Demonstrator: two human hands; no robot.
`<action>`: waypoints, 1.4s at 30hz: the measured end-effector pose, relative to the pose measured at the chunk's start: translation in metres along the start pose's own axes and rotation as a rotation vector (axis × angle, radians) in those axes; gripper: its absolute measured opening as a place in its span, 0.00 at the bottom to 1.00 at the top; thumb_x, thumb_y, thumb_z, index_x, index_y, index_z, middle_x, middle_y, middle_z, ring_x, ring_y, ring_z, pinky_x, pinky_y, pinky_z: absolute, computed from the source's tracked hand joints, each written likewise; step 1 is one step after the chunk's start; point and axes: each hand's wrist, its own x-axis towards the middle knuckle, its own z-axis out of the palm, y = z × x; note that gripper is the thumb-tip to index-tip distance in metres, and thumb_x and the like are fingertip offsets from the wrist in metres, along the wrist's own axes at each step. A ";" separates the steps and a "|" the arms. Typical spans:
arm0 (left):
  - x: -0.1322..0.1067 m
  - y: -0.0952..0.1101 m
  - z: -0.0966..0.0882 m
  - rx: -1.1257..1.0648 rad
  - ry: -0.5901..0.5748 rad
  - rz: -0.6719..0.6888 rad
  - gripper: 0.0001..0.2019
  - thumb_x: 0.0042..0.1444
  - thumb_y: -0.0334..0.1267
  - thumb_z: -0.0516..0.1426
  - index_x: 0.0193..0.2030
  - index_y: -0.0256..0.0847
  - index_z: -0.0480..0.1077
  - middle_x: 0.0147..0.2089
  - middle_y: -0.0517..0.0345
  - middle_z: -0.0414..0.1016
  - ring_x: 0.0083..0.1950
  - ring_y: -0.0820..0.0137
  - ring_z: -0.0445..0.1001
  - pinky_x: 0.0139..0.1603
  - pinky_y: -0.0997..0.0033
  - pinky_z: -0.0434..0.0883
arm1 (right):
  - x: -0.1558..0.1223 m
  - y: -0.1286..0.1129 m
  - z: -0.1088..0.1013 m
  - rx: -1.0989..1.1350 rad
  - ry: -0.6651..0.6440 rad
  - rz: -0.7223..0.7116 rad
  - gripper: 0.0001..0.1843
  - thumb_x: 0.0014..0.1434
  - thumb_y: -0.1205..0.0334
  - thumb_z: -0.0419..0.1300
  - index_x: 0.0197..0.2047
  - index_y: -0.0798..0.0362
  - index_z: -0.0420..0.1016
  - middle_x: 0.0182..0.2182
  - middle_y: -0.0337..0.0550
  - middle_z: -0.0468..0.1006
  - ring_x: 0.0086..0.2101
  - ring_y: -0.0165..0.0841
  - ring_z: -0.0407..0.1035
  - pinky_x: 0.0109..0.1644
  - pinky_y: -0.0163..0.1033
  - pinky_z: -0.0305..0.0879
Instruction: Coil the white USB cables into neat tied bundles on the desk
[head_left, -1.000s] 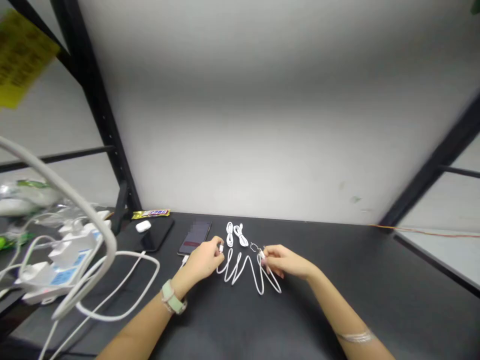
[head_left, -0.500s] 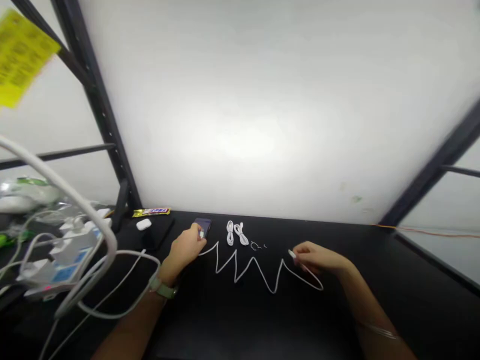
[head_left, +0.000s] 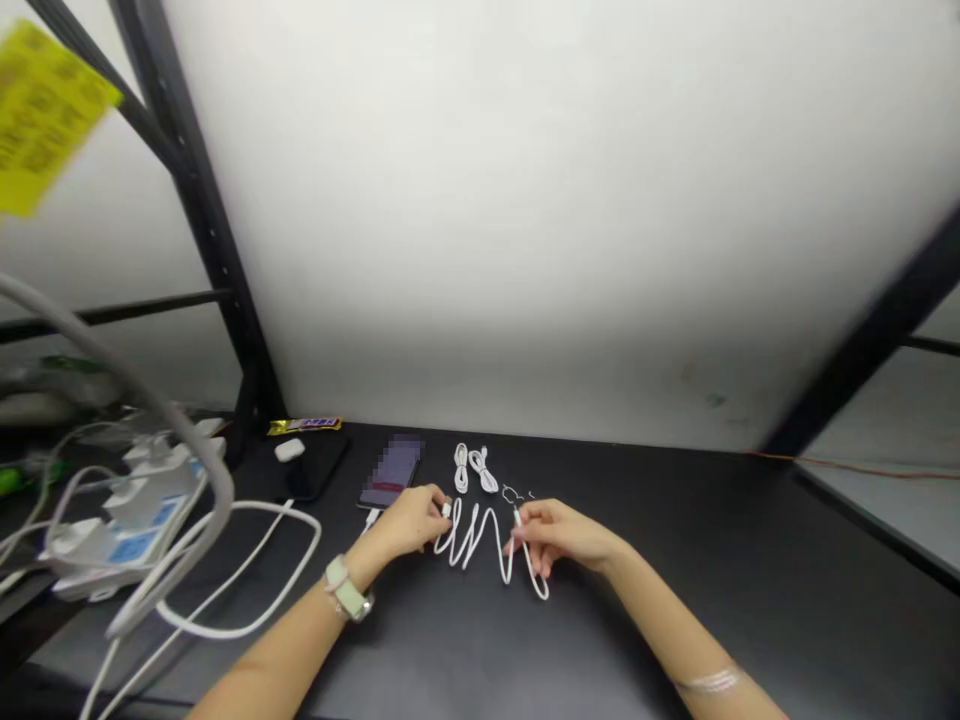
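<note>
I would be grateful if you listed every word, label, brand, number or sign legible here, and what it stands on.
No text can be read with certainty.
Yellow tag: dark characters, too blurred.
Candy bar wrapper: lettering, too small.
Blue label on the white power strip: too blurred.
Smartphone: screen pixelated.
White cable in both hands: no lettering visible.

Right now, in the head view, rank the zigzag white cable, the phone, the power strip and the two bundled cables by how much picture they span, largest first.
1. Power strip
2. Zigzag white cable
3. Phone
4. Left bundled cable and right bundled cable: too alike to rank.
</note>
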 end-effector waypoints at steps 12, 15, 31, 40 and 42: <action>-0.008 0.016 0.031 -0.270 -0.081 0.160 0.19 0.49 0.43 0.54 0.47 0.36 0.65 0.29 0.60 0.67 0.24 0.75 0.68 0.18 0.78 0.67 | 0.015 0.004 0.039 0.227 0.168 -0.141 0.18 0.46 0.53 0.67 0.30 0.56 0.66 0.23 0.40 0.75 0.24 0.28 0.72 0.22 0.28 0.68; -0.011 0.022 0.031 -0.276 -0.011 0.220 0.19 0.54 0.45 0.52 0.50 0.39 0.65 0.33 0.58 0.68 0.27 0.75 0.68 0.21 0.78 0.68 | 0.015 0.003 0.040 0.280 0.207 -0.213 0.18 0.46 0.54 0.67 0.31 0.56 0.67 0.26 0.40 0.75 0.26 0.29 0.72 0.24 0.30 0.70; -0.010 0.027 0.049 -0.670 -0.274 0.043 0.18 0.49 0.35 0.52 0.48 0.38 0.58 0.31 0.63 0.63 0.19 0.84 0.56 0.18 0.80 0.58 | 0.016 0.003 0.040 -0.151 0.351 -0.353 0.19 0.52 0.46 0.58 0.34 0.54 0.63 0.16 0.33 0.70 0.11 0.22 0.57 0.13 0.27 0.49; -0.010 0.030 0.046 -0.713 -0.363 -0.025 0.16 0.42 0.28 0.47 0.40 0.39 0.58 0.26 0.66 0.62 0.14 0.85 0.50 0.16 0.80 0.47 | 0.014 0.009 0.042 -0.340 0.513 -0.407 0.18 0.59 0.44 0.49 0.39 0.50 0.64 0.22 0.34 0.66 0.23 0.29 0.63 0.26 0.33 0.57; -0.013 0.031 0.047 -0.708 -0.374 -0.044 0.16 0.41 0.27 0.46 0.40 0.40 0.56 0.26 0.67 0.63 0.13 0.84 0.49 0.16 0.80 0.47 | 0.016 0.009 0.045 -0.342 0.476 -0.407 0.19 0.60 0.43 0.48 0.34 0.51 0.64 0.19 0.33 0.64 0.21 0.28 0.60 0.25 0.33 0.55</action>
